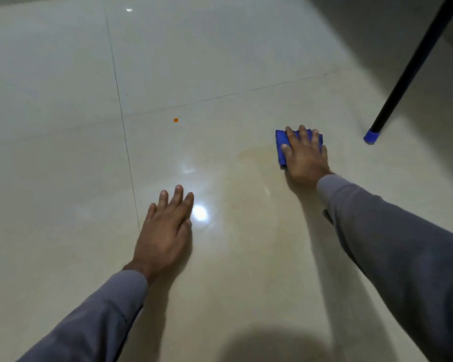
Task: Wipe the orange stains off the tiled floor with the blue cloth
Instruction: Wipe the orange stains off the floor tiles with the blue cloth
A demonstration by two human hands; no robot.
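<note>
Pressing the folded blue cloth [281,150] flat under spread fingers, the right hand [305,155] risks smearing the faint orange film and missing the small round orange spot [176,120].

Both arms are in long grey sleeves, plain soft fabric, cuffs sitting right at the wrists. Left sleeve [94,317] comes in from 7 o'clock, right sleeve [392,244] from 4 o'clock. Hands bare.

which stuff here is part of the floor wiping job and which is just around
Part of the job:
blue cloth under the right hand
orange spot
faint orange smear
tiled floor

Just around:
black leg with its blue cap
left hand, flat on the floor
</note>
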